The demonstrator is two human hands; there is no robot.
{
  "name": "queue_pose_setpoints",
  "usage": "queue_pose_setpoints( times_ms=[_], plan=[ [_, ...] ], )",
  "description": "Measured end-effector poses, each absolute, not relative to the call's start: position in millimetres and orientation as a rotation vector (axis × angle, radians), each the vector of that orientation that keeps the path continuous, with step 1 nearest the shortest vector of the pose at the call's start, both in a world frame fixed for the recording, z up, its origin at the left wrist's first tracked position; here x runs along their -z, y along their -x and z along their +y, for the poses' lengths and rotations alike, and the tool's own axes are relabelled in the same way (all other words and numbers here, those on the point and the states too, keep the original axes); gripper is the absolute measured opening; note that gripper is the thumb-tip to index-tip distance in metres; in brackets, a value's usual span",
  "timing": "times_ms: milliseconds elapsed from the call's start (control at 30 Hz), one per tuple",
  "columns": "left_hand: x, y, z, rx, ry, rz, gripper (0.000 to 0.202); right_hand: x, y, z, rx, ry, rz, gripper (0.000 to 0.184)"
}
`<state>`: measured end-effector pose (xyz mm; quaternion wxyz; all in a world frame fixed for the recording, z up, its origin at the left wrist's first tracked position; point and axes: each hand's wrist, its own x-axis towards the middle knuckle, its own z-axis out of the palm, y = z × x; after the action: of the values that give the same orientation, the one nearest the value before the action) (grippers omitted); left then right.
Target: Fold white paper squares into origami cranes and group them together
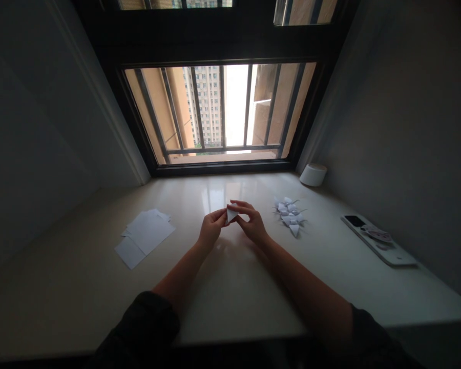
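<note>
Room lies between left hand [212, 227] and sheets [148, 233] — folded pieces [291, 220] obstruct the right.

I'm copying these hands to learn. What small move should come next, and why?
Probably press the paper firmer with the right hand while the left hand steadies it: both hands are on it, it already looks like a small pointed triangle, and a cluster of folded pieces lies to the right.
</note>
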<state>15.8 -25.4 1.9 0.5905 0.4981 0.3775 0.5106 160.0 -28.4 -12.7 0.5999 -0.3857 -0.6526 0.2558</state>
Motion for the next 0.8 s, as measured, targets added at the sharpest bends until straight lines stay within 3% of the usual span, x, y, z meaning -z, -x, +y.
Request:
queue_pose_setpoints(
  times_ms=[167,400,800],
  plan=[
    [0.0,-16.4,-24.7,-1.205,-1.117,0.871,0.037,15.5,-160.2,-26.4,-0.685,0.892,-1.519,0.033],
    [2.7,-16.1,-21.6,-1.189,-0.924,0.896,0.037,16.6,-160.8,-25.3,-0.842,0.908,-1.292,0.02],
    [6.8,-6.9,-17.7,-1.144,-1.35,0.994,0.039,15.0,-166.2,-23.6,-1.1,1.055,-1.135,0.031]
  ],
)
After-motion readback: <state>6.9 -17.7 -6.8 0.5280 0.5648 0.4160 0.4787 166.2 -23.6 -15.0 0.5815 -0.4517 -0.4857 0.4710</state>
